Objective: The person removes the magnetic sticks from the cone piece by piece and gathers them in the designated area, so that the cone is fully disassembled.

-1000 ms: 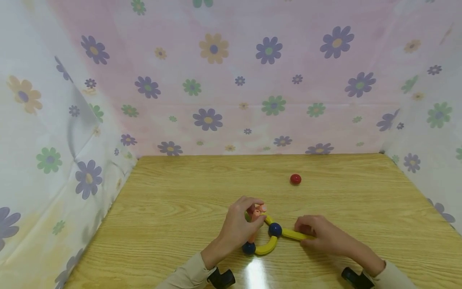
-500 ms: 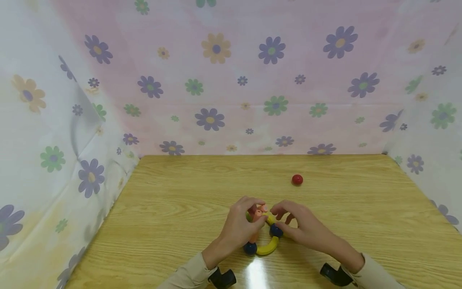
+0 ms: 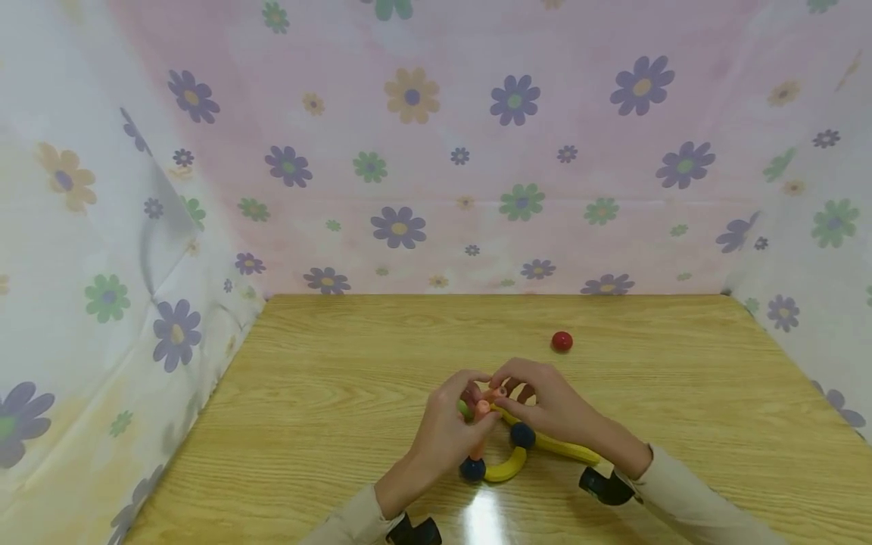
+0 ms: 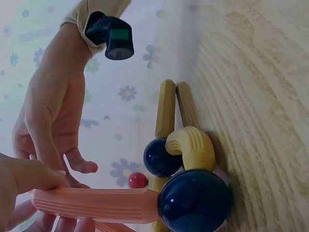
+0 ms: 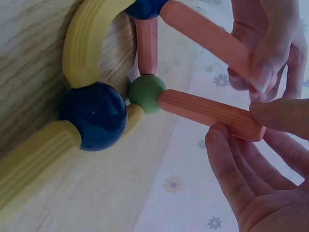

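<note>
In the head view my left hand point(image 3: 444, 424) pinches the upper end of a salmon magnetic rod point(image 4: 96, 205), which stands on a dark blue ball point(image 4: 194, 202). My right hand point(image 3: 555, 401) holds the tip of a second salmon rod point(image 5: 210, 113) between thumb and fingers. That rod rises from a green ball point(image 5: 147, 94). Low on the table, a third salmon rod point(image 5: 147, 46) joins the green ball to the left hand's blue ball. A curved yellow rod point(image 3: 506, 467) leads to another blue ball point(image 3: 522, 435), from which a straight yellow rod point(image 3: 568, 452) extends right.
A red ball point(image 3: 562, 341) lies by itself farther back on the wooden table point(image 3: 354, 341). Flower-patterned cloth point(image 3: 443, 151) closes off the back and both sides. Each wrist carries a black camera, such as the right one point(image 3: 605, 486).
My right hand has left the straight yellow rod and moved up and left to the salmon rod on the green ball, which it now grips. The left hand stays on its rod.
</note>
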Demonstrator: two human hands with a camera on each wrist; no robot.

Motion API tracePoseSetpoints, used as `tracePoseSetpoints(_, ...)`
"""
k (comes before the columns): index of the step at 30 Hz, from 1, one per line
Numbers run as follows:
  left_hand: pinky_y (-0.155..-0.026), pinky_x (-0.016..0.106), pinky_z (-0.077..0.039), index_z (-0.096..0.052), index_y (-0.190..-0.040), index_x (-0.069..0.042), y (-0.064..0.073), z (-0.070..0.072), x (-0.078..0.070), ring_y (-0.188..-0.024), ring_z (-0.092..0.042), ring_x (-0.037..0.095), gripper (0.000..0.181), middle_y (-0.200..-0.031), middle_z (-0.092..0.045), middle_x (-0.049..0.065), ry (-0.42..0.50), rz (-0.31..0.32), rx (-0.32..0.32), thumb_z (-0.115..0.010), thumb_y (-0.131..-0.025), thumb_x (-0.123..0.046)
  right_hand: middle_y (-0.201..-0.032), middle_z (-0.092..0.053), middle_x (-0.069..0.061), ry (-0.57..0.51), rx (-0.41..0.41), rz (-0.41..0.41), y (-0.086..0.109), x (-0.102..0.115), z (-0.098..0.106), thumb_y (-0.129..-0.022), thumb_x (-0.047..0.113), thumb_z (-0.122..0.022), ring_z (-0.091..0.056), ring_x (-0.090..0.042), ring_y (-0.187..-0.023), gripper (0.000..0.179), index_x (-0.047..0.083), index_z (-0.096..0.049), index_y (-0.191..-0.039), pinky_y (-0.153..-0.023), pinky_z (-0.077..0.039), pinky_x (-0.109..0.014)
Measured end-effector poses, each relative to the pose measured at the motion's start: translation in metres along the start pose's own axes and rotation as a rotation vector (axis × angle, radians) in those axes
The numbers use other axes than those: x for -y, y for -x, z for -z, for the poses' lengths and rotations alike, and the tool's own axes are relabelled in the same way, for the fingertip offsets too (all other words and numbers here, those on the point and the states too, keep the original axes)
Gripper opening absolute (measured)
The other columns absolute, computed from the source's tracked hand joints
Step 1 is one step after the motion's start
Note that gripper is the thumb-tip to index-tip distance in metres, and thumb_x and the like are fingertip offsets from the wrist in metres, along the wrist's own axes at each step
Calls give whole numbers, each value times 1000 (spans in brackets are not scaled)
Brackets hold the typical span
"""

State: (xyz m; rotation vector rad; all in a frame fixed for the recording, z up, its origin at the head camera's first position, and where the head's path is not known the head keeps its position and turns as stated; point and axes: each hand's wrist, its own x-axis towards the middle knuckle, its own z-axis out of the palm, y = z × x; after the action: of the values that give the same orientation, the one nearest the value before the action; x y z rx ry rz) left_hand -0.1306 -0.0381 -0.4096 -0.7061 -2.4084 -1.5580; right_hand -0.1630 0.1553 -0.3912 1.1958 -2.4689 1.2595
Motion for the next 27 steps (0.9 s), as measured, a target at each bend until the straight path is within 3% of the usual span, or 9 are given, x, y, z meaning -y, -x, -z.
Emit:
tracePoseSetpoints(4, -43, 20, -42, -59, -117, -12, 9, 4, -4, -59, -53, 17, 38, -83, -53, -1, 93, 1, 7, -73, -82, -7, -92, -64, -2, -5, 26, 12, -4, -3, 3, -85, 3, -69, -62, -13, -76, 16, 9, -64, -98, -59, -52, -25)
tracePoseSetpoints(9, -49, 22, -49, -61, -109, -13, 27, 11, -9, -62, -55, 11, 33, -86, -54, 1, 131, -58, 2, -74, -80, -2, -90, -64, -1, -1, 62, 11, -11, -5, 6, -85, 4, -70, -61, -10, -76, 15, 9, -64, -97, -60, -52, -25)
tracePoseSetpoints(21, -64, 21, -52, -66, -91, -11, 67, 27, -16, -81, -57, 9, 25, -92, -57, -3, 25, -178, -24, -78, -74, 3, -83, -64, 5, 17, 141, -56, -40, -12, 13, -86, 7, -69, -60, -7, -73, 8, 12, -66, -92, -62, -52, -27)
tracePoseSetpoints(27, -64, 22, -52, -68, -90, -13, 74, 33, -12, -80, -57, 6, 30, -92, -56, -7, -19, -138, -28, -78, -71, 7, -83, -63, 3, 34, 144, -90, -55, -19, 16, -88, 11, -68, -60, -10, -71, 5, 10, -65, -93, -63, -52, -31)
